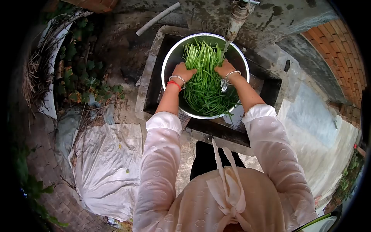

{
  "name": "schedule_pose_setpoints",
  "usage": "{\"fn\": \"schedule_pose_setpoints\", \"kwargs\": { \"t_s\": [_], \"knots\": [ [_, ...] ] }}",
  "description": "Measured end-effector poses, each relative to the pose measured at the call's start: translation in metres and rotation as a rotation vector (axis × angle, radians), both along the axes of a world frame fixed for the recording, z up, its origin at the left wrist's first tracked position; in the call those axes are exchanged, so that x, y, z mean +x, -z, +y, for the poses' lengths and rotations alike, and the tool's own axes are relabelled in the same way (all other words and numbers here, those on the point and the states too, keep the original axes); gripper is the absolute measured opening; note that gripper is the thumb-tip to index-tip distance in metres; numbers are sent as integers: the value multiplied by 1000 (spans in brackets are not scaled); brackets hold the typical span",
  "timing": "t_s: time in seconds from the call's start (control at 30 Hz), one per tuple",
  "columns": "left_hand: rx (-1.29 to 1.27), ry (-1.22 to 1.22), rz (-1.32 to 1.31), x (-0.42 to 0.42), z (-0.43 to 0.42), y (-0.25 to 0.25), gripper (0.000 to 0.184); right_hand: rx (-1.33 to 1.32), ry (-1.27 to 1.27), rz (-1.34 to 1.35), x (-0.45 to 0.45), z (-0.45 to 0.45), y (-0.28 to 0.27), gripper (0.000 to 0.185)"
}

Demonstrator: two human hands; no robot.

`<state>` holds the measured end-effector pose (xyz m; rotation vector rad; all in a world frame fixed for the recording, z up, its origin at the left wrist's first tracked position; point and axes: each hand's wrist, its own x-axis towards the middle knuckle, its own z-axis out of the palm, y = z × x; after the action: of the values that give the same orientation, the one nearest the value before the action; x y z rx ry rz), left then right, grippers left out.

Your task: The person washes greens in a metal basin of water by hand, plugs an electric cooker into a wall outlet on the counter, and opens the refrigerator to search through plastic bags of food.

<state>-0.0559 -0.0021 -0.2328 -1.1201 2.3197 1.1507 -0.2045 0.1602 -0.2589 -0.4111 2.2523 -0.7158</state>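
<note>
The chives (203,79) lie in a big heap inside the shiny metal bowl (168,58). Their pale stems are at the far side of the bowl, and the dark green tips flop toward its near side. A few tips poke over its near right edge.

One chive is light and thin, but this whole bunch may feel a bit heavy, more so if it is wet. It should bend like soft string, and wet stems could slip past your fingers. The leaves look easy to squash or tear, so a soft hold is best. The pale stems look stiffer, so they make the best handle, with one hand on each side of the bunch.

Your left hand (181,72) grasps the left side of the bunch, just inside the bowl, with its thumb pointing in. Your right hand (227,71) grasps the right side, near the thin water (225,47) that falls from the tap (237,18) above the bowl's far right edge. Many fingertips are hidden in the green, so you cannot tell how hard you squeeze. Both arms reach forward over the bowl's near side, backs of the hands up, wrists apart.
</note>
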Motion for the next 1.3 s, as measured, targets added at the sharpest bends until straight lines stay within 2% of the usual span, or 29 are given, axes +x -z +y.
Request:
{"fn": "schedule_pose_setpoints", "kwargs": {
  "t_s": [0.03,0.07,0.1,0.13,0.2,0.27,0.3,0.33,0.4,0.43,0.47,0.5,0.53,0.6,0.63,0.67,0.73,0.83,0.87,0.93,0.97,1.03,1.07,1.13,1.2,1.23,1.3],
  "knots": [
    [-165,-8,-46,-1,3,3,73,79,-59,125,-5,-6,5,62],
    [-214,-51,55,-6,2,4,72,155,-117,251,-10,-14,3,64],
    [-259,-91,153,-11,3,6,71,166,-152,246,-18,-22,1,70],
    [-303,-130,252,-15,3,8,70,99,-46,162,-20,-28,1,70],
    [183,-374,359,-26,0,13,65,-42,167,0,-21,-48,-1,70],
    [680,-600,455,-39,-2,16,61,-99,283,36,0,-63,3,72],
    [648,-628,496,-44,-4,48,57,-223,338,-47,11,-68,14,75],
    [739,-694,524,-46,-3,53,57,-299,331,-166,15,-76,42,76],
    [924,-832,575,-44,5,52,57,-508,315,-345,37,-72,12,59],
    [1001,-946,484,-42,20,-17,53,-567,228,-185,49,-65,1,56],
    [1053,-899,595,-43,22,-10,53,-622,141,-27,62,-60,-11,52],
    [1103,-851,706,-42,25,2,52,-523,53,358,77,-56,-23,42],
    [1151,-804,810,-39,30,15,51,-507,131,370,74,-54,-25,38],
    [915,-702,766,-40,51,-31,45,-482,297,406,47,-52,-22,31],
    [814,-683,775,-40,61,-52,40,-556,413,337,34,-49,-13,24],
    [765,-621,793,-36,60,-49,40,-588,341,245,19,-41,0,26],
    [863,-563,781,-32,48,-36,43,-638,325,33,18,-30,-16,35],
    [947,-590,814,-18,39,-39,41,-660,509,-243,12,-12,-10,51],
    [965,-613,829,-12,37,-42,40,-676,593,-432,8,-5,-16,64],
    [1027,-540,897,-5,35,-43,42,-779,520,-597,4,6,-29,69],
    [1020,-473,913,-2,38,-45,43,-698,455,-550,0,2,-25,70],
    [994,-394,883,3,42,-50,46,-346,142,-205,-1,8,-18,70],
    [954,-388,868,4,43,-44,46,-169,-13,-33,0,11,-33,70],
    [878,-370,836,2,43,-27,47,-142,-171,78,2,20,-46,59],
    [912,-485,839,1,45,-18,39,-110,-311,224,4,33,-47,52],
    [920,-529,839,0,43,-11,36,-196,-256,388,11,38,-47,37],
    [916,-603,828,0,45,-15,27,-177,-260,429,14,44,-67,32]
  ]
}}
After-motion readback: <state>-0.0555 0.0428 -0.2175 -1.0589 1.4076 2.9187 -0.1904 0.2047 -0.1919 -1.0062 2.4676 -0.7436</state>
